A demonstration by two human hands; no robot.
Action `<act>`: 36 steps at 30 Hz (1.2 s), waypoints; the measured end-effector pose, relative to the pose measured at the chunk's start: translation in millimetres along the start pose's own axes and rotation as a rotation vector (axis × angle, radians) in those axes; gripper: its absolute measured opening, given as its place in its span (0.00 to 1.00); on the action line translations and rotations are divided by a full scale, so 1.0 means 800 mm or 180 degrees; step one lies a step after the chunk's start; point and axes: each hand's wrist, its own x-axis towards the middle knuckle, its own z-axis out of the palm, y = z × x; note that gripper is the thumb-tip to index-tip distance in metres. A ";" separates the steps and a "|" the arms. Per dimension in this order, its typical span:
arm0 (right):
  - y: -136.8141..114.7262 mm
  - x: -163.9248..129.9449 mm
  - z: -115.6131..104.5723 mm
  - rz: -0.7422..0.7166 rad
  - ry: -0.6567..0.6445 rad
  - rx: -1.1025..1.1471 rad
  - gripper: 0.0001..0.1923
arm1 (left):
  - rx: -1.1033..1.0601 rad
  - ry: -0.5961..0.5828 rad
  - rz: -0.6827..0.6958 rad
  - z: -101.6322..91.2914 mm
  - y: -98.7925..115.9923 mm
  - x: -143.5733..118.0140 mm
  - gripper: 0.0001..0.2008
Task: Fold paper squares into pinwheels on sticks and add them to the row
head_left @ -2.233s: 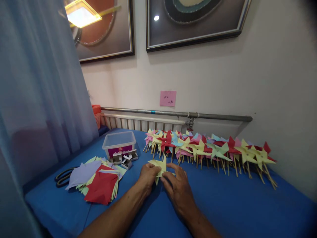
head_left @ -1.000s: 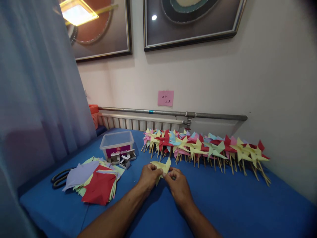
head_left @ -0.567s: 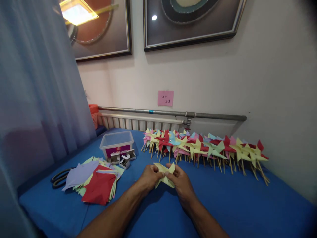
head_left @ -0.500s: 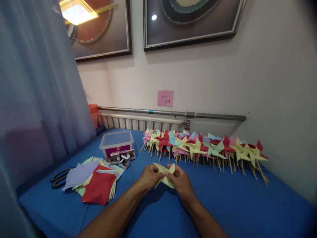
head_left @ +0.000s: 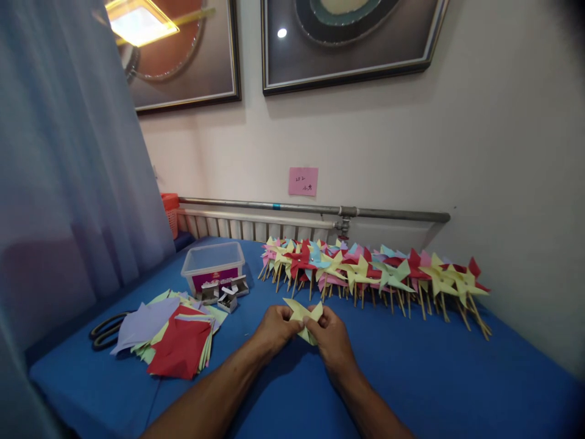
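Between both hands is a pale yellow paper pinwheel (head_left: 299, 310), its points folded in toward the middle. My left hand (head_left: 275, 329) pinches it from the left, thumb on the paper near the centre. From the right, my right hand (head_left: 333, 337) grips it with the thumb pressed close to the centre and fingers behind. No stick shows on this pinwheel. Part of the paper is hidden by the fingers. Beyond the hands, many finished pinwheels (head_left: 356, 271) in red, yellow, pink, blue and green lie in a row with their sticks toward me.
On the left are stacked coloured paper sheets (head_left: 180, 347) and black-handled scissors (head_left: 106, 332), partly under the paper. Behind them stand a clear plastic tub (head_left: 212, 259) and small open boxes (head_left: 227, 300) of metal bits. A blue cloth (head_left: 274, 402) covers the table; a curtain (head_left: 82, 152) hangs at left.
The view has shifted slightly. My hands still hold the yellow pinwheel, and its lower points sit a little differently, with the left lower point now less visible.
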 end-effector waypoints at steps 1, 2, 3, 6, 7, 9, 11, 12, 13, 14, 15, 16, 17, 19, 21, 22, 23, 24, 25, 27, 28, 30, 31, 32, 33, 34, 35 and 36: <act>0.002 0.001 0.000 0.0000 0.0004 0.0003 0.22 | 0.0006 -0.0007 0.0012 0.000 0.000 0.000 0.11; 0.005 0.003 0.000 -0.0003 0.0017 0.0017 0.22 | 0.0007 -0.0014 0.0021 0.000 0.000 0.001 0.11; 0.008 0.005 0.000 -0.0004 0.0039 0.0034 0.22 | 0.0001 -0.0017 0.0028 0.000 -0.001 0.001 0.10; 0.018 0.010 0.001 0.0000 0.0084 0.0096 0.23 | -0.0029 -0.0026 0.0058 0.000 -0.004 0.003 0.08; 0.021 0.011 0.001 -0.0006 0.0081 0.0119 0.23 | -0.0032 -0.0030 0.0065 0.000 -0.005 0.004 0.08; 0.025 0.012 0.001 -0.0014 0.0076 0.0152 0.23 | -0.0017 -0.0026 0.0062 0.000 -0.007 0.005 0.08; 0.024 0.011 0.001 -0.0017 0.0080 0.0184 0.23 | -0.0001 -0.0032 0.0043 0.000 -0.007 0.005 0.09; 0.023 0.011 0.001 -0.0012 0.0085 0.0200 0.23 | 0.0002 -0.0038 0.0040 0.000 -0.006 0.005 0.09; 0.022 0.010 0.001 -0.0006 0.0085 0.0216 0.23 | 0.0002 -0.0033 0.0038 0.000 -0.005 0.004 0.09; 0.020 0.009 0.001 0.0003 0.0071 0.0232 0.24 | 0.0000 -0.0020 0.0033 0.001 -0.003 0.004 0.10; 0.018 0.008 0.002 0.0015 0.0058 0.0248 0.24 | -0.0004 0.0003 0.0021 0.001 -0.002 0.003 0.10; 0.017 0.008 0.003 0.0028 0.0045 0.0267 0.24 | -0.0010 0.0029 0.0006 0.001 0.000 0.002 0.10; 0.016 0.007 0.003 0.0041 0.0038 0.0294 0.25 | -0.0016 0.0046 -0.0006 0.001 0.001 0.001 0.11; 0.014 0.006 0.005 0.0069 0.0008 0.0356 0.25 | -0.0028 0.0063 -0.0006 0.000 0.003 0.000 0.13; 0.011 0.005 0.005 0.0070 -0.0085 0.0386 0.24 | -0.0026 0.0037 0.0047 -0.001 0.003 0.000 0.16; 0.010 0.004 0.005 0.0062 -0.0156 0.0385 0.23 | -0.0017 0.0020 0.0088 -0.002 0.003 0.000 0.17; 0.008 0.002 0.004 0.0055 -0.0220 0.0377 0.23 | 0.0000 0.0010 0.0130 -0.002 0.002 0.001 0.18; 0.005 0.001 0.003 0.0054 -0.0281 0.0362 0.22 | 0.0020 0.0000 0.0164 -0.003 0.001 0.001 0.18; 0.003 0.000 0.001 0.0069 -0.0337 0.0345 0.21 | 0.0038 -0.0011 0.0185 -0.003 0.001 0.001 0.19; -0.002 -0.003 -0.002 0.0149 -0.0418 0.0328 0.21 | 0.0054 -0.0022 0.0184 -0.004 0.000 0.002 0.19; -0.004 -0.003 -0.003 0.0198 -0.0445 0.0331 0.21 | 0.0053 -0.0037 0.0167 -0.004 0.000 0.002 0.18; -0.006 -0.004 -0.005 0.0256 -0.0464 0.0352 0.21 | 0.0054 -0.0059 0.0115 -0.004 0.000 0.002 0.16; -0.007 -0.005 -0.005 0.0269 -0.0456 0.0350 0.21 | 0.0059 -0.0059 0.0097 -0.003 0.001 0.001 0.15; -0.008 -0.005 -0.004 0.0276 -0.0444 0.0315 0.20 | 0.0065 -0.0053 0.0079 -0.003 0.001 0.001 0.14; -0.008 -0.005 -0.004 0.0280 -0.0424 0.0243 0.20 | 0.0067 -0.0035 0.0061 -0.003 0.002 0.001 0.13; -0.008 -0.005 -0.003 0.0275 -0.0389 0.0147 0.20 | 0.0062 -0.0009 0.0050 -0.003 0.002 0.000 0.13; -0.008 -0.005 -0.002 0.0256 -0.0352 0.0050 0.19 | 0.0048 0.0017 0.0045 -0.003 0.002 0.000 0.12; -0.008 -0.005 -0.002 0.0221 -0.0313 -0.0037 0.18 | 0.0027 0.0038 0.0043 -0.003 0.002 0.001 0.12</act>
